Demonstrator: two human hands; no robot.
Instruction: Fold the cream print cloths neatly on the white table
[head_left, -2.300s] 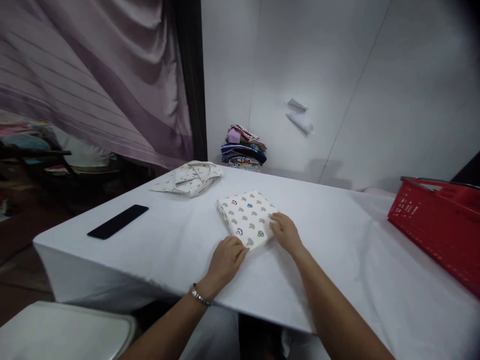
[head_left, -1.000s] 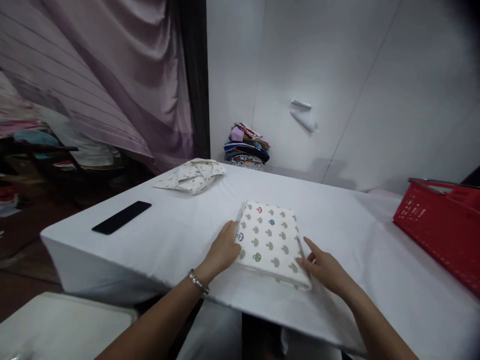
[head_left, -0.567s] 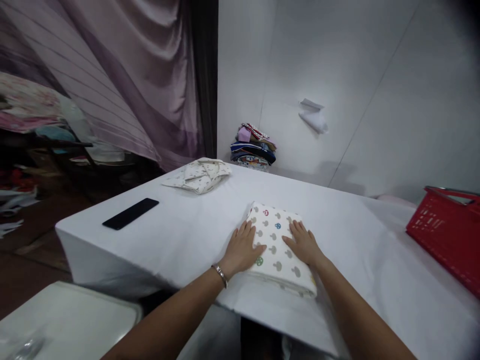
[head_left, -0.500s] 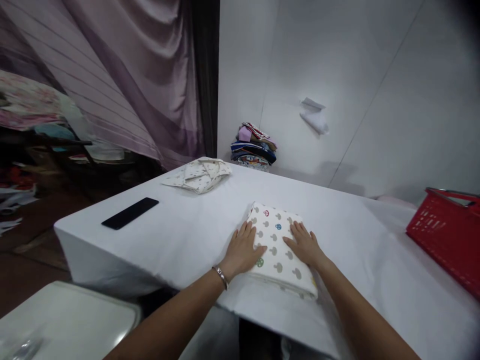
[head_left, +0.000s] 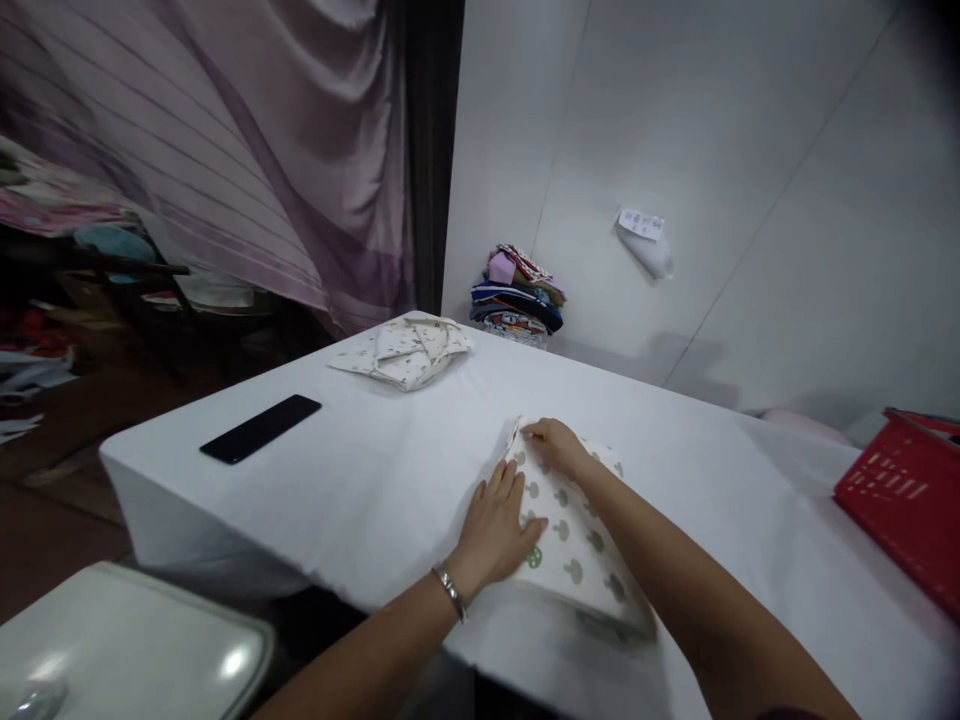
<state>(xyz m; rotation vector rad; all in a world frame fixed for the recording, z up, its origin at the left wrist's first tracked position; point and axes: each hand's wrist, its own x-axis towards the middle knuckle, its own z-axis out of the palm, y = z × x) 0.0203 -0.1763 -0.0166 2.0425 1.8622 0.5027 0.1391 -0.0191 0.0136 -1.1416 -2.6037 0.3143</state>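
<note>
Left hand (head_left: 495, 522) and right hand (head_left: 557, 446) on a folded mushroom-print cloth (head_left: 574, 540)

The cloth, white with grey mushrooms and one green one visible, lies close to the near edge of a white-covered table (head_left: 360, 480). The left hand rests on its left side, palm down, fingers slightly apart; a silver bracelet (head_left: 450, 592) circles that wrist. The right hand reaches across to the cloth's far left corner with bent fingers; whether they pinch it, I cannot tell. A loosely bundled patterned cloth (head_left: 409, 352) sits at the table's far left corner, and a flat black slab (head_left: 261, 428) near its near left corner. A red plastic basket (head_left: 904, 500) stands toward the right end.
</note>
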